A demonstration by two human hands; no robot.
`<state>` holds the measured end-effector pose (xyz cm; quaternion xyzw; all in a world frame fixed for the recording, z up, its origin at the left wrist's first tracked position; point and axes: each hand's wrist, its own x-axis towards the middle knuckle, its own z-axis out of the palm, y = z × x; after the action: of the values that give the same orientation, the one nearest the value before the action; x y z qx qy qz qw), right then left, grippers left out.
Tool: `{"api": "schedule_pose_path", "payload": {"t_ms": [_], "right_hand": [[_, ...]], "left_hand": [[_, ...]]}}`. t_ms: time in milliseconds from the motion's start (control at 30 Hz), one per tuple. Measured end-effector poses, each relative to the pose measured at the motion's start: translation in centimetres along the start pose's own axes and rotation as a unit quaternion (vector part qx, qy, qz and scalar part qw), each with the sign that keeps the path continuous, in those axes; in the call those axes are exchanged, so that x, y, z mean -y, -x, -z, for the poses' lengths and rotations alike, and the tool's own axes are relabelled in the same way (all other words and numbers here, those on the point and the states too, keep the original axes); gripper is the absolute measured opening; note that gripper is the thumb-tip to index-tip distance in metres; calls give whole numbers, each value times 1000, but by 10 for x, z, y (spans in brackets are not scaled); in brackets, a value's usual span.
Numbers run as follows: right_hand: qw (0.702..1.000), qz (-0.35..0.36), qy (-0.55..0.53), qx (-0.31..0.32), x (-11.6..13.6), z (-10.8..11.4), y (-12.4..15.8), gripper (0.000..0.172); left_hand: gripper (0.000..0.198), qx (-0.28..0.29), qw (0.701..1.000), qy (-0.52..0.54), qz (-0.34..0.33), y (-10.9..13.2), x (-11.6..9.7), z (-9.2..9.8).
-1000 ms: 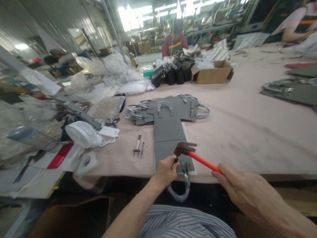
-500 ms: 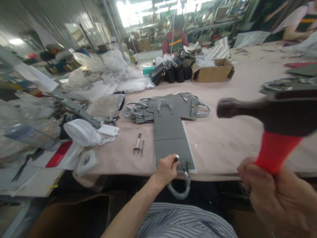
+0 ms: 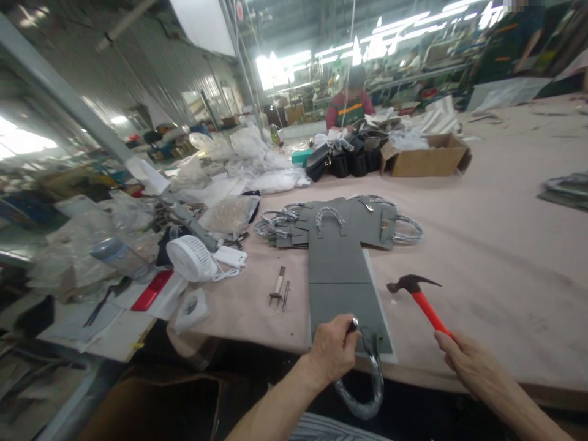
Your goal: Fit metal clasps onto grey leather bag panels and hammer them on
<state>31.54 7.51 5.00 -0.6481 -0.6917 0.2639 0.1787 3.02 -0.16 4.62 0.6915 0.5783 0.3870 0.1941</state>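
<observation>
My left hand (image 3: 334,348) is closed round a short metal punch (image 3: 354,323), whose shiny top pokes out above the fist. It rests on the near end of a grey bag panel (image 3: 342,263), beside a plastic-wrapped handle (image 3: 367,409) that hangs over the table edge. To the right, my right hand (image 3: 463,355) grips a claw hammer (image 3: 425,300) by its orange-red handle. The hammer's dark head is held off to the right of the panel. A pronged tool (image 3: 278,288) and a thin metal rod (image 3: 286,296) lie left of the panel.
More grey panels with wrapped handles (image 3: 282,226) lie behind. At the left are a white fan (image 3: 190,257), a power bank (image 3: 230,257) and plastic bags (image 3: 229,214). Black bags (image 3: 340,159) and a cardboard box (image 3: 425,160) stand farther back, with a person (image 3: 351,107) behind them.
My right hand has lowered the hammer from close to the camera to near the table. My left hand still holds the punch at the panel. The view has shifted.
</observation>
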Motion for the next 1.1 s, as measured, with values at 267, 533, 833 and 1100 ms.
{"api": "schedule_pose_path", "payload": {"t_ms": [267, 533, 833, 1100], "right_hand": [[936, 334, 72, -89, 48, -57, 6, 38], [949, 314, -1, -33, 76, -94, 25, 30], [954, 296, -11, -48, 76, -96, 28, 27], [956, 292, -25, -33, 77, -95, 29, 29]], "left_hand": [[16, -7, 1000, -18, -11, 2, 3, 0], [14, 100, 990, 17, -100, 2, 6, -6], [19, -139, 921, 90, 352, -22, 74, 74], [25, 69, 902, -339, 259, -20, 74, 80]]}}
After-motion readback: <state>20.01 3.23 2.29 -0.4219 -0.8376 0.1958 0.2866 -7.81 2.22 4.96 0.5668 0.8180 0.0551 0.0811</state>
